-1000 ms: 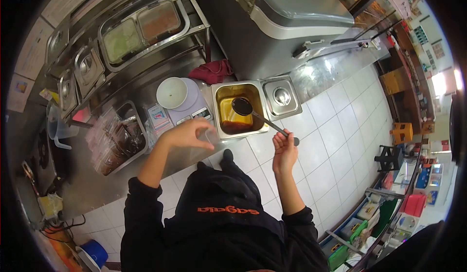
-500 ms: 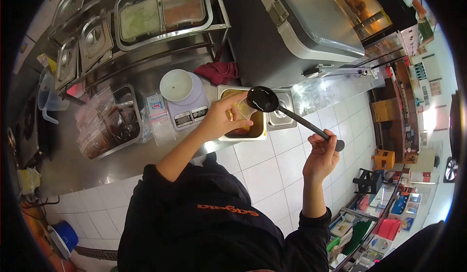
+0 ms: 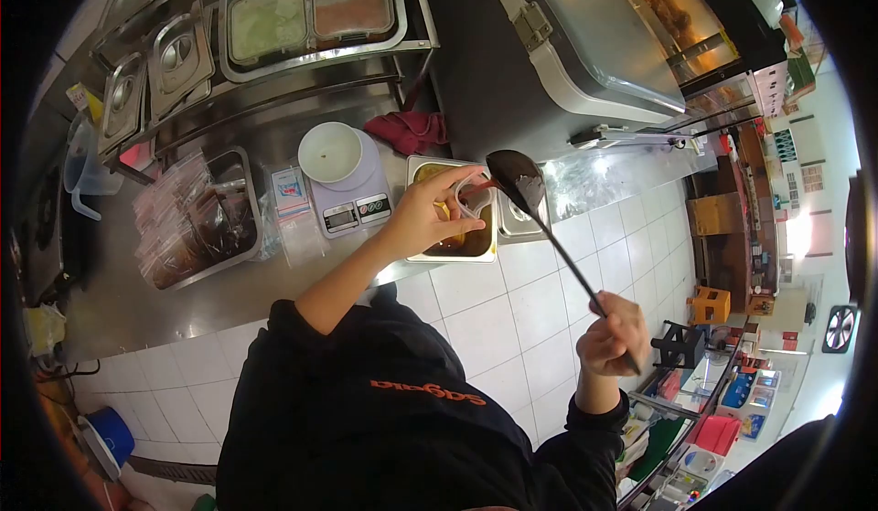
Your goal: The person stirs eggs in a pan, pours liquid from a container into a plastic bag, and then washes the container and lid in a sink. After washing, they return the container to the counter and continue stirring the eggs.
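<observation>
My left hand (image 3: 428, 217) pinches a small clear plastic zip bag (image 3: 470, 200), its mouth held open between thumb and fingers. Wrapped round a long black handle, my right hand (image 3: 615, 335) grips a ladle (image 3: 518, 178). The ladle's bowl is tipped on its side at the bag's mouth, with a little reddish-brown sauce at its lip. Below both is a rectangular metal pan (image 3: 455, 258) with brown sauce in it, partly hidden by my left hand. A metal lid (image 3: 523, 228) lies at the pan's right.
Left of the pan stands a kitchen scale (image 3: 366, 185) bearing a white bowl (image 3: 330, 153). Farther left, a metal tray (image 3: 255, 211) holds several filled bags. A dark red cloth (image 3: 412, 131) lies behind, below a rack of lidded containers (image 3: 311, 54). A large grey cooler (image 3: 512, 100) rises at the back.
My right hand has moved down and rolled the ladle from level onto its side. The ladle's bowl has shifted slightly right. The bag has turned, and its open mouth now shows.
</observation>
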`<state>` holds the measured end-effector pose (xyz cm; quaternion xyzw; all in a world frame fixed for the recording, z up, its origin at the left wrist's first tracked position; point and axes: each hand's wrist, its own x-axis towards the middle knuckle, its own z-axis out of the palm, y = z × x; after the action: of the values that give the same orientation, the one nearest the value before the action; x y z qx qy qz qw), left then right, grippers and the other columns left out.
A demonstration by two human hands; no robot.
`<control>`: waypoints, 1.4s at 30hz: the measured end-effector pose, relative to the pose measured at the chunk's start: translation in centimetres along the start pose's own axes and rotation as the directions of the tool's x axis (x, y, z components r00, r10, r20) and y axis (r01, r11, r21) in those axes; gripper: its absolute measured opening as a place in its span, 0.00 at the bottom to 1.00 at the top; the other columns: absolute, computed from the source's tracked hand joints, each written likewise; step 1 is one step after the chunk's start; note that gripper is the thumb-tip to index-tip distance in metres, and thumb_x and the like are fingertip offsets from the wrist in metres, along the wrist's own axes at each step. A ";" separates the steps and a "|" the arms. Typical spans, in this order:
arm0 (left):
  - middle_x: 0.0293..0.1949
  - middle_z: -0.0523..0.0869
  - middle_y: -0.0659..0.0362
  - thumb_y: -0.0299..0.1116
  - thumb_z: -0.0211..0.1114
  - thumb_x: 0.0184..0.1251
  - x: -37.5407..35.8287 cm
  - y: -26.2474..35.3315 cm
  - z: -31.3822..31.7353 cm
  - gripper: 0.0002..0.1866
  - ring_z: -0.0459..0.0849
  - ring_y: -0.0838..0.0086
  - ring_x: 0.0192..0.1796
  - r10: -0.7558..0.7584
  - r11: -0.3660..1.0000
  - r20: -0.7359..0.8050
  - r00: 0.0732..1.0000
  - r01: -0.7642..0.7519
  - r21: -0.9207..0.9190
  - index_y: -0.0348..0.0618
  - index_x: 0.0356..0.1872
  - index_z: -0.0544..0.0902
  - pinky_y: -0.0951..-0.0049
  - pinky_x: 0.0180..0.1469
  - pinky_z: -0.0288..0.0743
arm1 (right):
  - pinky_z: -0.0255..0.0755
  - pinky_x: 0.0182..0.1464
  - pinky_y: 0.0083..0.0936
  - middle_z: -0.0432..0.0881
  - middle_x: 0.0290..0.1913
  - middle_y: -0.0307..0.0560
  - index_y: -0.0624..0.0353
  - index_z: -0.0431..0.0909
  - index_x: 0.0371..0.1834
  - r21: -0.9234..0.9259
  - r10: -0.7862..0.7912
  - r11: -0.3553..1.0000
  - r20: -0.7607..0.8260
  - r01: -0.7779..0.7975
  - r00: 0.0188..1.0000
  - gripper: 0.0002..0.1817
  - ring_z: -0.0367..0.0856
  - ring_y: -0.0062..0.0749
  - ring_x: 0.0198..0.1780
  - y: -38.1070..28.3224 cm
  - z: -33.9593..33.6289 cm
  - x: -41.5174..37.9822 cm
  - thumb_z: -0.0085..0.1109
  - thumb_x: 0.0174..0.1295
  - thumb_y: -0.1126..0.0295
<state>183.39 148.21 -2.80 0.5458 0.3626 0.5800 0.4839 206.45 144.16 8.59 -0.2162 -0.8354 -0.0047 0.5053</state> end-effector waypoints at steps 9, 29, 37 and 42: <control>0.40 0.77 0.58 0.26 0.69 0.42 0.2 0.1 0.0 0.33 0.71 0.84 0.24 -0.017 0.998 0.019 1.000 0.016 0.066 0.39 0.54 0.66 0.84 0.30 0.69 | 0.75 0.23 0.26 0.76 0.18 0.51 0.64 0.67 0.28 -0.067 -0.150 0.985 0.123 0.159 0.981 0.14 0.78 0.38 0.21 -0.6 1.2 -1.0 0.39 0.63 0.64; 0.47 0.74 0.56 0.18 0.65 0.43 -5.0 -0.1 -7.2 0.33 0.72 0.87 0.29 -0.118 0.964 -0.287 0.951 0.179 0.196 0.39 0.55 0.65 0.89 0.30 0.70 | 0.71 0.33 0.20 0.80 0.25 0.47 0.67 0.75 0.32 0.030 0.792 0.529 0.341 -0.848 0.506 0.10 0.80 0.26 0.28 4.8 11.3 -11.6 0.44 0.61 0.72; 0.45 0.76 0.57 0.21 0.67 0.42 -4.8 -0.4 -6.5 0.32 0.71 0.86 0.25 -0.092 0.970 -0.276 0.957 0.149 0.192 0.40 0.54 0.67 0.88 0.27 0.71 | 0.74 0.31 0.21 0.76 0.23 0.48 0.71 0.72 0.34 0.473 0.959 0.004 0.248 -0.881 0.138 0.19 0.75 0.26 0.24 7.4 9.3 -11.1 0.42 0.63 0.61; 0.48 0.74 0.56 0.18 0.65 0.43 -4.1 -0.8 -5.5 0.34 0.71 0.87 0.26 -0.126 0.969 -0.136 0.983 0.152 0.196 0.42 0.57 0.64 0.88 0.30 0.71 | 0.71 0.31 0.22 0.76 0.23 0.48 0.69 0.70 0.34 0.625 0.944 0.164 0.125 -0.763 0.304 0.16 0.75 0.28 0.24 6.5 5.8 -5.5 0.41 0.63 0.63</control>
<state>177.81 145.10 -5.45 0.5296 0.4870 0.5362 0.4413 206.07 149.42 -0.28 -0.4840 -0.4278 0.5069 0.5708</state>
